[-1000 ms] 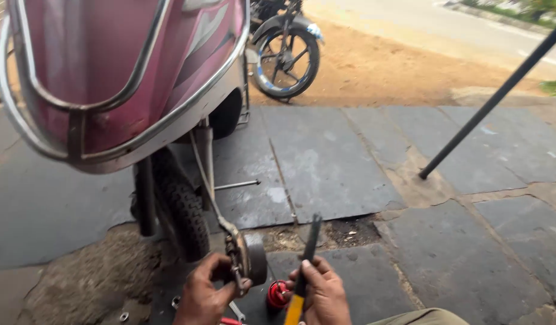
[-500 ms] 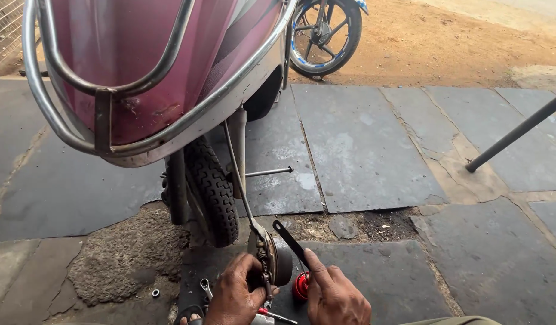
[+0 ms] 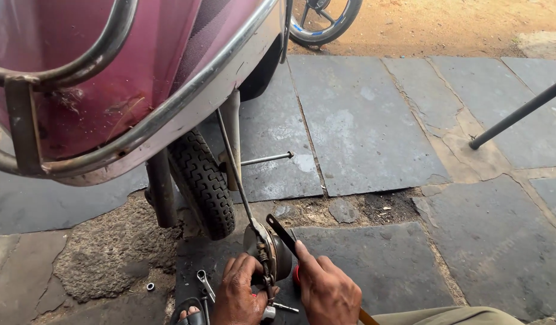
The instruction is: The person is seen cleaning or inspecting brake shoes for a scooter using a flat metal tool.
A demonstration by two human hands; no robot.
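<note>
Brake drum plate and lever tool, down by the wheel

Round grey brake plate [image 3: 267,251] stands on edge, cable attached; the dark flat bar [image 3: 282,235] leans against it.

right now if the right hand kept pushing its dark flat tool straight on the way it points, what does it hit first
Probably the round grey metal brake drum plate steadied by the left hand. The right hand aims its dark flat tool up-left, its tip already at that plate; beyond stands the black ribbed scooter tyre. Depth is unclear.

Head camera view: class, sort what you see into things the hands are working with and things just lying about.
In use:
- left hand
- right hand
- round grey metal brake drum plate
- thin black cable
- flat black tool

Lying about:
- small steel spanner
- silver nut
- dark slanted pole
</note>
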